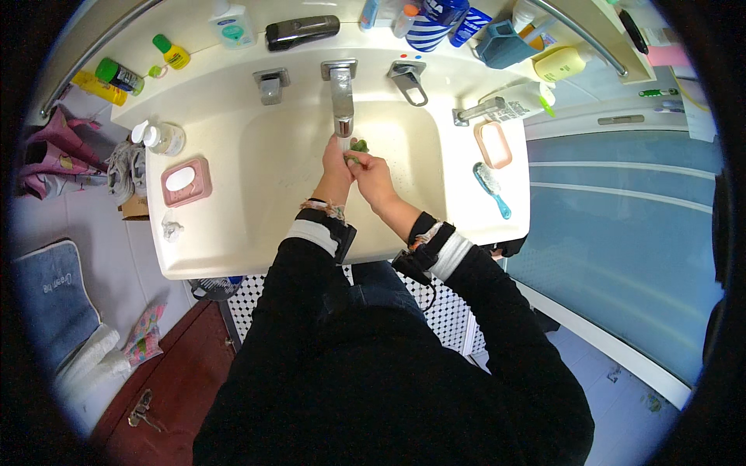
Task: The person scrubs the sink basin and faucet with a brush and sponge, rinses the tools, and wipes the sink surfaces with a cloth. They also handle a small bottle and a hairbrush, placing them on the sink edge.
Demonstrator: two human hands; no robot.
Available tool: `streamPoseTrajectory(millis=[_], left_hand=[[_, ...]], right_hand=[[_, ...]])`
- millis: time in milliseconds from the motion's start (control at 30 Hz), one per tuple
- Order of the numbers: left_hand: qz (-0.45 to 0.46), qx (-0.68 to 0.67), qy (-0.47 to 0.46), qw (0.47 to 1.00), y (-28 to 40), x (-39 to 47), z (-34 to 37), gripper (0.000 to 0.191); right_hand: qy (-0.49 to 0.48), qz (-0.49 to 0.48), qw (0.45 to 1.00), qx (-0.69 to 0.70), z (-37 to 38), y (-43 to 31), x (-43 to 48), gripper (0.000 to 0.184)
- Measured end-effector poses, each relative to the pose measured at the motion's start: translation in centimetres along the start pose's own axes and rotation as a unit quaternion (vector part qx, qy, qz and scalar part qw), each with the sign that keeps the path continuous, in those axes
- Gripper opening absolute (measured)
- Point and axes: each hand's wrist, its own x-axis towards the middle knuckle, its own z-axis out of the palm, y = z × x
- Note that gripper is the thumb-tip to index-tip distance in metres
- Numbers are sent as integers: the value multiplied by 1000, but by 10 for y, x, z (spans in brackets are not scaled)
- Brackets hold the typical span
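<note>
Over the cream-coloured washbasin (280, 209), both hands are together just below the spout of the chrome tap (342, 99). A small bunch of green leaves (360, 145) pokes out between them. My right hand (375, 179) pinches the leaves with thumb and fingertips. On the other side, my left hand (336, 162) supports them, its fingers partly hidden under the tap and behind the right hand. Water (344, 144) appears to run from the spout onto the fingers. Each wrist wears a black-and-white strap with a dark device.
Left of the bowl are a pink soap dish (201, 189) with white soap and pump bottles (166, 138). On the right rim lie a blue-handled brush (492, 189) and another soap dish (493, 145). Toiletries and a dark case (302, 32) line the back ledge.
</note>
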Motion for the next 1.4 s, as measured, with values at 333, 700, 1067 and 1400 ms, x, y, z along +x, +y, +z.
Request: streamPoseTrajectory(millis=[333,700,1067,1400], left_hand=[[80,109,17,991,7,-18,-11,20],[155,221,34,962,14,-34,-10,26],[27,213,37,976,0,-33,-17,34],[19,236,53,970,-9,-36,-24,33]], right_hand=[[-8,86,982,166,24,41,71,27],[-108,145,971,153,-31,0,43,25],[240,-315,904,-163,-112,-102,62,22],[242,-184,895,-327,-127,-92,75,15]])
